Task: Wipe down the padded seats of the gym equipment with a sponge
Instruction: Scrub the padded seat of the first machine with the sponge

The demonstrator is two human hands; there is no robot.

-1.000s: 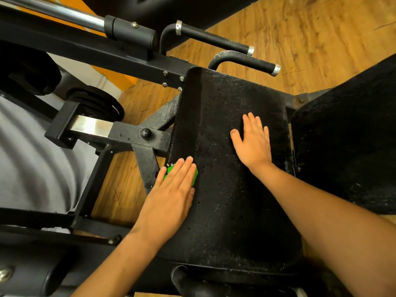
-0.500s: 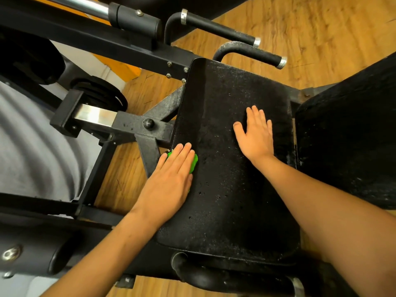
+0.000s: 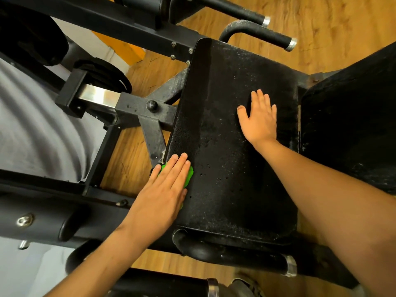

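Observation:
A black padded seat of a gym machine fills the middle of the head view, speckled with pale dust and wet along its left strip. My left hand lies flat with straight fingers on a green sponge, pressing it against the seat's left edge; only the sponge's right rim and a bit near my thumb show. My right hand rests flat, fingers spread, on the seat's upper right part.
A second black pad stands to the right. Black steel frame bars and weight plates lie left of the seat. Two handle bars stick out beyond it, another tube below. Wooden floor underneath.
My left hand has kept the sponge pressed on the seat's left edge and slid it slightly toward me along that edge. My right hand stays flat on the seat. The view shifted a little.

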